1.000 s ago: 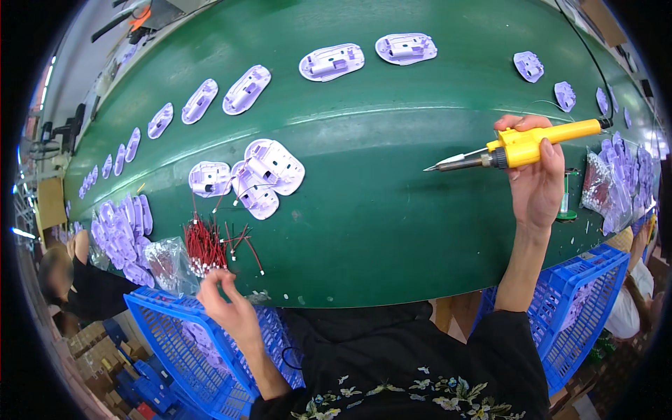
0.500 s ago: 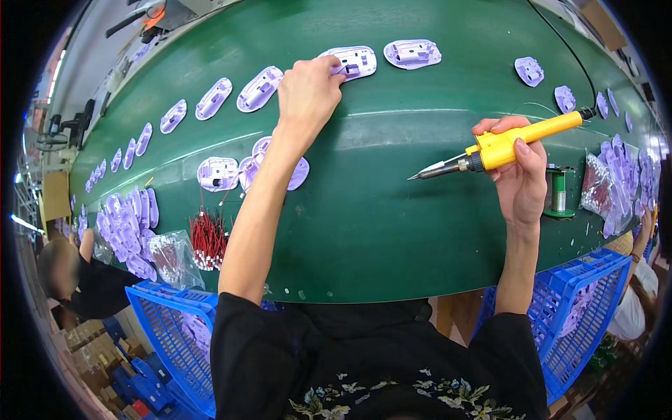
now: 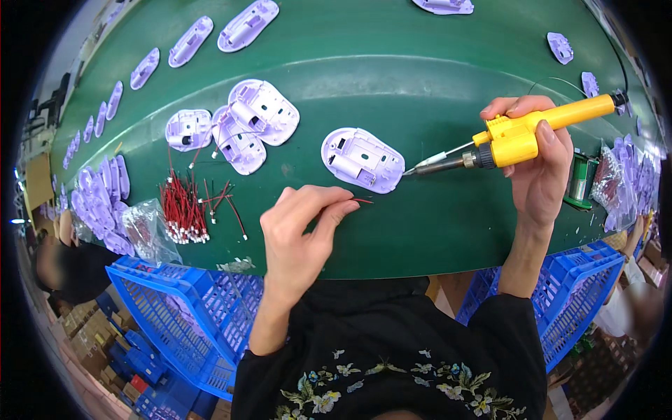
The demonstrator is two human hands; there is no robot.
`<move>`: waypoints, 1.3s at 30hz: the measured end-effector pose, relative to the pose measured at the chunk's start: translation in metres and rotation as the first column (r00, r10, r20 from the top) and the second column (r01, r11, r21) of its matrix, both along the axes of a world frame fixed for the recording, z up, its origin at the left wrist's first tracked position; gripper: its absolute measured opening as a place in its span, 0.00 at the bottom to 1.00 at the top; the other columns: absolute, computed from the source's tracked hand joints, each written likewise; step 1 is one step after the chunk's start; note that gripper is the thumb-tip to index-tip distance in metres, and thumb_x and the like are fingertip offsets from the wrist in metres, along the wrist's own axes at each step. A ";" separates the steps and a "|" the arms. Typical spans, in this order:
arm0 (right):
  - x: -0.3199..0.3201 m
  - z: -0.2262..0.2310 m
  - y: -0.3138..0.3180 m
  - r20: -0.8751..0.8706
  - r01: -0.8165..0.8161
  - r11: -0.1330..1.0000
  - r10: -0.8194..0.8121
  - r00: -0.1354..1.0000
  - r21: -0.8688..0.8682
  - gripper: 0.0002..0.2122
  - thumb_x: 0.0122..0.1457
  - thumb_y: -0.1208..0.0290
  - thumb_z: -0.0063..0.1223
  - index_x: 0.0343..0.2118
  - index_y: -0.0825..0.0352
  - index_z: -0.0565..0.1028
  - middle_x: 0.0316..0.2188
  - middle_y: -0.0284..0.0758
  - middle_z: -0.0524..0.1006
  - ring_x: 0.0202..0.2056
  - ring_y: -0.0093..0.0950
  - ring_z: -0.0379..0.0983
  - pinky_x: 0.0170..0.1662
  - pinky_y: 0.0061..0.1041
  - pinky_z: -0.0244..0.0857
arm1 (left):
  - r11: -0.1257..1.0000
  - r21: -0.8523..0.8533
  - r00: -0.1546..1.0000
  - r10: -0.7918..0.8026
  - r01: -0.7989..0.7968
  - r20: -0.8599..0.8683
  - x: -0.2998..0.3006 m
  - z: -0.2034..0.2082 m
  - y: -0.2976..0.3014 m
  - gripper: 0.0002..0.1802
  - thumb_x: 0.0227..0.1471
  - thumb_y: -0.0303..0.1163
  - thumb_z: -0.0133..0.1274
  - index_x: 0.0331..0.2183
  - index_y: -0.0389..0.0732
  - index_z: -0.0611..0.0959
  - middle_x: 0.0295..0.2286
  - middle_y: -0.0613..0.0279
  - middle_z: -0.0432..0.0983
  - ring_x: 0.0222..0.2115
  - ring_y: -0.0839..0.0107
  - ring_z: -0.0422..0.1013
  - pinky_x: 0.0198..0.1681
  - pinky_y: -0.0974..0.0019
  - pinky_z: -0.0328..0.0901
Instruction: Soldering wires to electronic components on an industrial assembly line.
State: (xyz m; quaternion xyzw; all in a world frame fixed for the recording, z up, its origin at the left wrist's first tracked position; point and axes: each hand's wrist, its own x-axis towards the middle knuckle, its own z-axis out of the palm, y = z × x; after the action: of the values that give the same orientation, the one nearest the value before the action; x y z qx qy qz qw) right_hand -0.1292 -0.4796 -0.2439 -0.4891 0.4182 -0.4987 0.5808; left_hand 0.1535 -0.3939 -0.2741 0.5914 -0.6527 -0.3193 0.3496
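Observation:
A yellow soldering iron is gripped in my right hand. Its tip reaches the right end of an oval lilac plastic shell, which lies open side up on the green table; whether they touch I cannot tell. Just below that shell, my left hand pinches a thin red wire between thumb and fingertips. To the left lies a bundle of red wires with white connectors. Above the bundle, a few lilac shells overlap, with thin wires on them.
More lilac shells run in a row along the far left. A solder spool on a green holder stands right of my right hand. Blue crates flank me below the table edge. Piled shells and a clear bag lie left. Other people sit at both sides.
My left hand has come back from the far row and now pinches a red wire. One shell now lies in front of me. The iron's tip is beside it. The view has shifted.

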 end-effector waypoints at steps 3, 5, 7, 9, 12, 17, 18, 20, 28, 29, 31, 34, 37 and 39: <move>0.003 -0.007 0.000 -0.015 -0.044 0.998 0.044 0.999 0.035 0.17 0.63 0.60 0.46 0.43 0.71 0.72 0.43 0.52 0.77 0.32 0.25 0.76 0.26 0.17 0.67 | 0.991 -0.040 0.992 0.129 -0.129 -0.002 -0.011 -0.012 0.015 0.06 0.46 0.19 0.64 0.29 0.35 0.84 0.23 0.63 0.77 0.22 0.73 0.66 0.30 0.69 0.61; 0.006 -0.008 0.001 -0.003 -0.066 0.997 0.066 0.998 0.044 0.17 0.62 0.60 0.46 0.43 0.71 0.72 0.42 0.51 0.78 0.32 0.26 0.77 0.26 0.17 0.67 | 0.986 -0.060 0.988 0.155 -0.155 -0.013 -0.022 -0.020 0.019 0.06 0.46 0.19 0.64 0.29 0.35 0.84 0.23 0.64 0.76 0.23 0.73 0.67 0.31 0.69 0.61; 0.014 -0.008 0.003 -0.028 -0.011 1.000 0.011 1.000 -0.003 0.17 0.62 0.60 0.48 0.44 0.70 0.72 0.42 0.51 0.78 0.33 0.26 0.76 0.26 0.17 0.67 | 0.984 -0.095 0.988 0.151 -0.151 -0.003 -0.026 -0.022 0.020 0.06 0.45 0.17 0.63 0.28 0.37 0.84 0.22 0.65 0.74 0.23 0.73 0.66 0.31 0.69 0.58; 0.014 -0.010 0.002 -0.038 -0.021 1.000 0.022 0.999 0.010 0.17 0.61 0.60 0.49 0.43 0.70 0.72 0.42 0.51 0.78 0.33 0.25 0.76 0.26 0.17 0.67 | 0.980 -0.094 0.984 0.176 -0.177 -0.023 -0.029 -0.025 0.020 0.06 0.43 0.18 0.64 0.27 0.37 0.84 0.23 0.66 0.73 0.24 0.73 0.65 0.33 0.68 0.57; 0.017 -0.013 0.002 -0.045 -0.031 0.999 0.032 0.998 0.031 0.17 0.61 0.60 0.50 0.43 0.70 0.73 0.41 0.50 0.78 0.33 0.25 0.76 0.26 0.17 0.67 | 0.965 -0.122 0.972 0.235 -0.233 0.007 -0.029 -0.026 0.020 0.08 0.39 0.21 0.67 0.25 0.41 0.85 0.25 0.67 0.70 0.27 0.71 0.65 0.36 0.67 0.55; 0.018 -0.019 0.002 -0.051 -0.094 0.995 0.096 0.994 0.042 0.17 0.61 0.60 0.51 0.42 0.70 0.73 0.40 0.50 0.78 0.32 0.25 0.76 0.26 0.16 0.67 | 0.934 -0.164 0.942 0.330 -0.318 0.054 -0.035 -0.031 0.019 0.11 0.31 0.27 0.70 0.24 0.46 0.85 0.31 0.67 0.65 0.35 0.68 0.64 0.41 0.63 0.52; 0.021 -0.020 0.003 -0.055 -0.092 0.995 0.095 0.994 0.048 0.17 0.61 0.60 0.51 0.42 0.71 0.73 0.40 0.49 0.79 0.31 0.24 0.76 0.25 0.16 0.67 | 0.932 -0.165 0.938 0.338 -0.323 0.076 -0.036 -0.030 0.019 0.11 0.31 0.28 0.70 0.24 0.46 0.85 0.32 0.66 0.66 0.36 0.67 0.64 0.42 0.62 0.52; 0.025 -0.020 0.003 -0.061 -0.093 0.994 0.096 0.993 0.057 0.17 0.61 0.59 0.52 0.42 0.71 0.73 0.39 0.49 0.79 0.31 0.24 0.76 0.25 0.17 0.67 | 0.930 -0.161 0.933 0.347 -0.329 0.097 -0.037 -0.030 0.018 0.11 0.31 0.28 0.69 0.24 0.46 0.85 0.34 0.65 0.66 0.37 0.66 0.64 0.43 0.61 0.51; 0.030 -0.025 0.002 -0.085 -0.068 0.994 0.075 0.994 0.086 0.16 0.61 0.61 0.52 0.42 0.71 0.73 0.39 0.49 0.79 0.31 0.24 0.76 0.26 0.17 0.68 | 0.932 -0.158 0.933 0.345 -0.327 0.102 -0.038 -0.032 0.018 0.09 0.32 0.28 0.69 0.23 0.46 0.85 0.33 0.66 0.67 0.38 0.66 0.64 0.42 0.61 0.51; 0.030 -0.026 0.001 -0.087 -0.069 0.994 0.077 0.993 0.087 0.16 0.61 0.61 0.52 0.42 0.71 0.73 0.39 0.49 0.79 0.31 0.24 0.76 0.26 0.17 0.68 | 0.931 -0.157 0.933 0.346 -0.329 0.101 -0.038 -0.032 0.018 0.09 0.32 0.28 0.69 0.23 0.46 0.85 0.33 0.66 0.67 0.38 0.66 0.64 0.42 0.61 0.51; 0.029 -0.027 0.001 -0.073 -0.080 0.994 0.086 0.994 0.076 0.16 0.61 0.61 0.52 0.42 0.71 0.73 0.39 0.49 0.79 0.31 0.24 0.76 0.26 0.17 0.68 | 0.933 -0.155 0.934 0.343 -0.325 0.105 -0.038 -0.033 0.018 0.09 0.31 0.28 0.68 0.23 0.46 0.85 0.33 0.66 0.67 0.37 0.66 0.64 0.42 0.61 0.51; 0.030 -0.027 0.002 -0.087 -0.082 0.994 0.088 0.992 0.071 0.16 0.61 0.60 0.52 0.42 0.71 0.73 0.40 0.49 0.79 0.31 0.24 0.76 0.26 0.17 0.68 | 0.933 -0.151 0.934 0.344 -0.327 0.096 -0.038 -0.033 0.019 0.09 0.31 0.28 0.68 0.22 0.46 0.85 0.33 0.66 0.67 0.37 0.66 0.65 0.42 0.61 0.52; 0.032 -0.027 0.004 -0.101 -0.069 0.995 0.076 0.992 0.076 0.17 0.62 0.60 0.52 0.43 0.71 0.73 0.40 0.49 0.78 0.31 0.24 0.76 0.26 0.17 0.68 | 0.932 -0.149 0.935 0.344 -0.329 0.086 -0.037 -0.034 0.019 0.09 0.31 0.28 0.68 0.22 0.46 0.84 0.33 0.66 0.68 0.37 0.66 0.65 0.42 0.61 0.52; 0.031 -0.027 0.004 -0.105 -0.075 0.995 0.082 0.991 0.070 0.17 0.61 0.60 0.52 0.43 0.70 0.73 0.40 0.49 0.78 0.32 0.24 0.76 0.26 0.17 0.68 | 0.932 -0.152 0.936 0.344 -0.330 0.078 -0.037 -0.034 0.019 0.09 0.31 0.28 0.68 0.22 0.46 0.84 0.33 0.66 0.68 0.37 0.66 0.65 0.42 0.61 0.52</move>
State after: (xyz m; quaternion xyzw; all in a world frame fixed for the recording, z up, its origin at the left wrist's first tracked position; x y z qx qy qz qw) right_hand -0.0984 -0.4758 -0.2707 -0.5120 0.4454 -0.4344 0.5922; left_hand 0.1164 -0.3746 -0.3079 0.6851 -0.5791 -0.1780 0.4046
